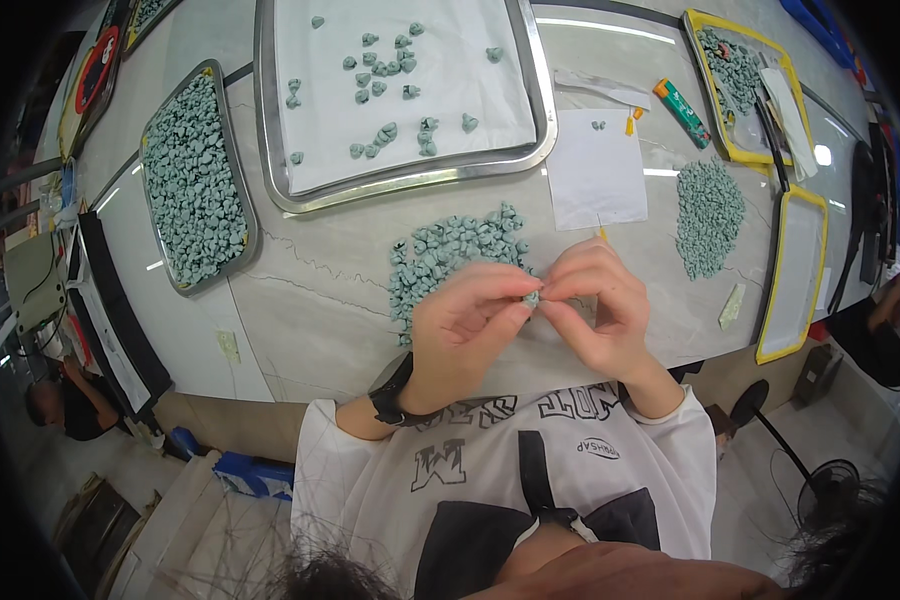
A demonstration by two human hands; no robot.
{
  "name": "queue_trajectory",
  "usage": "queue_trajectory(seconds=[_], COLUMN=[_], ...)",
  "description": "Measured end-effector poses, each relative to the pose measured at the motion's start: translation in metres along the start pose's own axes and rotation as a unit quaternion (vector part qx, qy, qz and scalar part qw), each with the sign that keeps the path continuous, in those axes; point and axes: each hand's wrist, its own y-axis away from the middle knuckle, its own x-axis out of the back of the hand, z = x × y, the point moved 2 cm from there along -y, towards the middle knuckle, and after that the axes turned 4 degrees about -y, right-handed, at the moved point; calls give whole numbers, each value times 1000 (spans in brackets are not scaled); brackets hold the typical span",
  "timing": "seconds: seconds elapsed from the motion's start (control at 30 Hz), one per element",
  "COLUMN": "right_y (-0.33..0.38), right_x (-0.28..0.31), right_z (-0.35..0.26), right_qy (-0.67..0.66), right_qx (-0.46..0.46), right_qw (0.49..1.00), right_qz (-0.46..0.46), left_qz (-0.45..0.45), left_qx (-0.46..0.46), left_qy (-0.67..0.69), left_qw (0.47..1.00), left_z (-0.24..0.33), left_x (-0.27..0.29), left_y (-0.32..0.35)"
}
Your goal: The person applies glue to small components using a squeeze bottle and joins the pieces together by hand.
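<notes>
My left hand point(467, 325) and my right hand point(602, 305) meet at the near side of the table. Between their fingertips they pinch a small grey-green piece point(531, 298), mostly covered by the fingers. A pile of larger, rounded grey-green pieces point(455, 245) spreads just beyond and to the left of my hands. Off to the right lies a heap of much smaller grey-green bits point(709, 220). Beyond my right hand is a white paper sheet point(595, 185) with a couple of small bits and orange-yellow pieces near its edges.
A large metal tray point(410, 180) lined with white holds scattered pieces. A narrower tray point(250, 225) at left is full of them. At right are a yellow-rimmed tray point(796, 60), a yellow-framed tray point(792, 275) and a green-orange tube point(681, 113). Another person point(70, 405) is at far left.
</notes>
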Motion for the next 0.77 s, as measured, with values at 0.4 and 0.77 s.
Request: queue_trajectory(seconds=[0.4, 0.77], right_y=[2, 3], right_x=[0, 12], right_z=[-2, -4], right_qy=[83, 74], right_qx=[44, 10], right_qw=[995, 997], right_qz=[20, 27], left_qz=[-1, 1], left_qx=[-75, -66], left_qy=[-209, -447], left_qw=[975, 892], left_z=[-2, 58], left_x=[-3, 77], left_y=[2, -74])
